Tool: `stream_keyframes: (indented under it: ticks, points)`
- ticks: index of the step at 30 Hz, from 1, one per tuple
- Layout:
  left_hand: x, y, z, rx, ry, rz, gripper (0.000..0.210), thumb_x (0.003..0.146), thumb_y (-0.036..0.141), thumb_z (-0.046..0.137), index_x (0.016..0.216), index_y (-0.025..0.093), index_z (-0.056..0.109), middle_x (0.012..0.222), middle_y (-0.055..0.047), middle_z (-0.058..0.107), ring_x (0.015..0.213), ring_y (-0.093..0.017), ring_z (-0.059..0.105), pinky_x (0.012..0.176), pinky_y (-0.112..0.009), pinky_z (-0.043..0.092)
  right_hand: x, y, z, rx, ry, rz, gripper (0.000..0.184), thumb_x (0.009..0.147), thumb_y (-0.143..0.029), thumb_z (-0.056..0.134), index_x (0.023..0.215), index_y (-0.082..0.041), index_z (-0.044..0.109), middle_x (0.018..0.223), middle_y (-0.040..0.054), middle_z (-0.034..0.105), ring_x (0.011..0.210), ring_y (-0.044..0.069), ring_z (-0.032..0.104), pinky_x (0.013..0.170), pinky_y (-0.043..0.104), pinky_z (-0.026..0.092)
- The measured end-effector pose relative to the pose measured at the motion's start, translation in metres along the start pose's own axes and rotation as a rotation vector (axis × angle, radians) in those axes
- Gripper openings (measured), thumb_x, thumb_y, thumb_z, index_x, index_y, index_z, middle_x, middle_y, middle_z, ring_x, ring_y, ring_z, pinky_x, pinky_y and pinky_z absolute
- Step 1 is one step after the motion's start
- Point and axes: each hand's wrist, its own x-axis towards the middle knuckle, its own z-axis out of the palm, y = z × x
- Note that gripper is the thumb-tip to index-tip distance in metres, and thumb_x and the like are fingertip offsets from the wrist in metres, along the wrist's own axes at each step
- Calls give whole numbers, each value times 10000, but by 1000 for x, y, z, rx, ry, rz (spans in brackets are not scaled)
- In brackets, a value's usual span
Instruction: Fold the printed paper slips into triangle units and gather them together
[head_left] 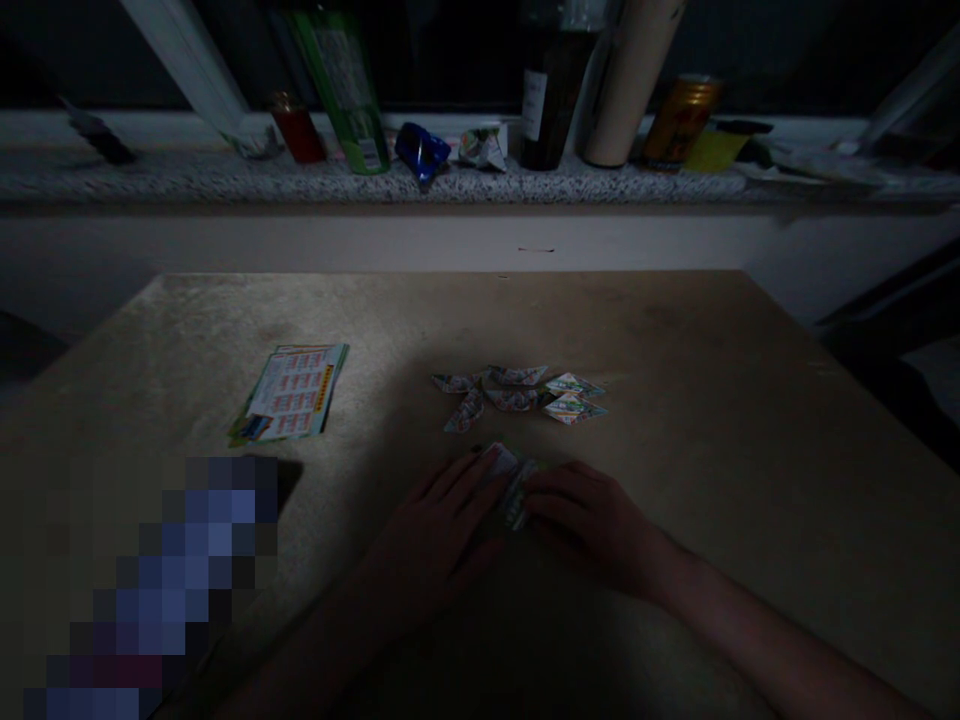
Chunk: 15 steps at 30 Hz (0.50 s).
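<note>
A partly folded piece of printed paper (516, 508) lies on the table between my hands. My left hand (442, 515) rests on its left side, fingers stretched out and pressing down. From the other side, the curled fingers of my right hand (581, 510) grip the paper's right edge; the fingertips are partly hidden in the dark. Just beyond my hands lie several small pointed folded papers (514, 400) with the same kind of print. To the left, a stack of flat printed sheets (296, 392) sits with red and yellow markings on top.
A blurred-out blue object (187, 570) covers the lower left of the table (675, 340). Along the speckled windowsill (465, 187) stand a green bottle (349, 100), a dark bottle (551, 110), a cardboard tube (630, 85), a gold can (679, 125) and a blue wrapper (422, 150).
</note>
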Motion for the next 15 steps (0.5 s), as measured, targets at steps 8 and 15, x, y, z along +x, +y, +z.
stream_keyframes:
  ticks: [8,15]
  points:
    - [-6,-4,9,65,-35,-6,619,929,434,421,1464,237,180,1532,-53,193,1398,-261,145,1125,-474,178,-4,12,-7,-42,-21,-9,225,834,-159,557,1043,-195,634,993,87,660,851,197,599,733,332,483]
    - [-8,-2,8,98,1,-1,596,930,445,405,1450,210,233,1531,-74,192,1396,-264,154,1128,-482,131,-3,16,-15,-81,-109,28,276,848,-295,571,1102,-212,641,1116,102,627,977,232,578,825,387,465]
